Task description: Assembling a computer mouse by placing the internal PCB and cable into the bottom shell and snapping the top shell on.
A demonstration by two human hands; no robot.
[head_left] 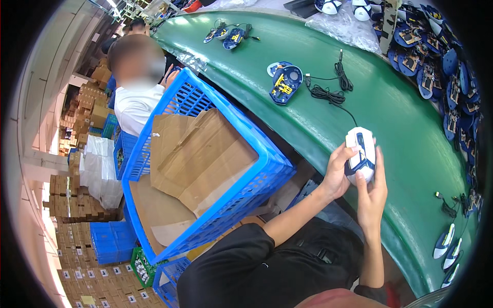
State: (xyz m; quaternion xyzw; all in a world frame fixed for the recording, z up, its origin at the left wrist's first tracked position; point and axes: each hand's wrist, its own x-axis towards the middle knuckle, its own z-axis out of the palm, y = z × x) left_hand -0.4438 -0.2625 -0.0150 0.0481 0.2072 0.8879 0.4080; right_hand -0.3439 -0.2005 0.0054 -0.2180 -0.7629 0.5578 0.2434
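A white and dark blue computer mouse [361, 154] is held between my two hands above the near edge of the green work surface. My left hand [339, 167] grips its left side, with the thumb on top. My right hand [374, 187] wraps the right side and rear, its thumb resting on the mouse's back end. From the front of the mouse a black cable [331, 95] runs away to a loose coil on the surface. Beside that coil lies an opened dark blue mouse shell [286, 84] with yellow parts inside.
A blue plastic crate [267, 169] lined with cardboard [200, 159] stands at my left. Mouse parts [233, 38] lie farther along the green surface [400, 128]. Many dark blue shells [452, 77] hang at the right, with several mice [444, 241] below. Another person [136, 87] sits beyond the crate.
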